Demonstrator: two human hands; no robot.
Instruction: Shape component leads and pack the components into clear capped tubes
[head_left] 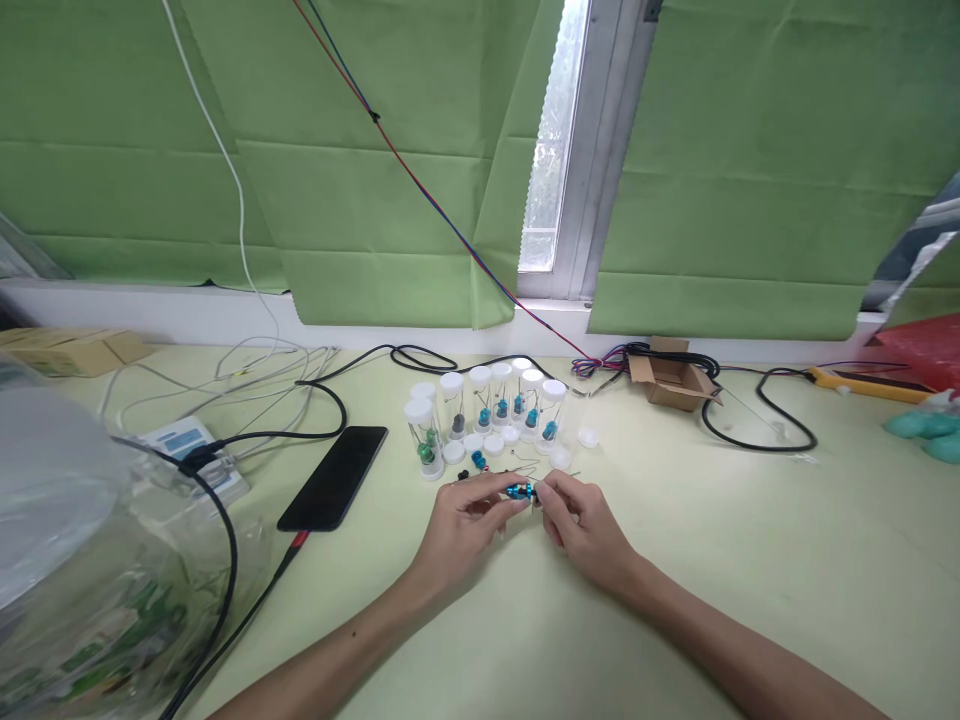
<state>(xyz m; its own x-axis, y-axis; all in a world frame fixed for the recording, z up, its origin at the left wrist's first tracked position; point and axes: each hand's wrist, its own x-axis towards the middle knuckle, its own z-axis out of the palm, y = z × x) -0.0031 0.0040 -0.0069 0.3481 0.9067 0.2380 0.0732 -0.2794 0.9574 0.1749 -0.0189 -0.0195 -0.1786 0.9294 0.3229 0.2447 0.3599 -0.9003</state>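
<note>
Between my two hands is a small shiny blue cylindrical part (517, 491) with a black section at its right end; its kind is too small to tell. My left hand (465, 520) pinches it from the left between thumb and fingertips. The closed fingers of my right hand (589, 520) grip its black right end. Just beyond my hands lie another small blue piece (478, 459), thin wires and small black bits. Behind these stand several clear tubes with white caps (451, 382), holding blue, green or dark parts with wire ends. Loose white caps (454, 453) lie in front of the tubes.
On the left are a black phone (334, 480) with a cable, a white power strip (195, 455) and a large clear plastic bag (90, 600). An open cardboard box (675, 385) sits by coiled black cable at the back right. Green curtains (390, 230) hang behind the table.
</note>
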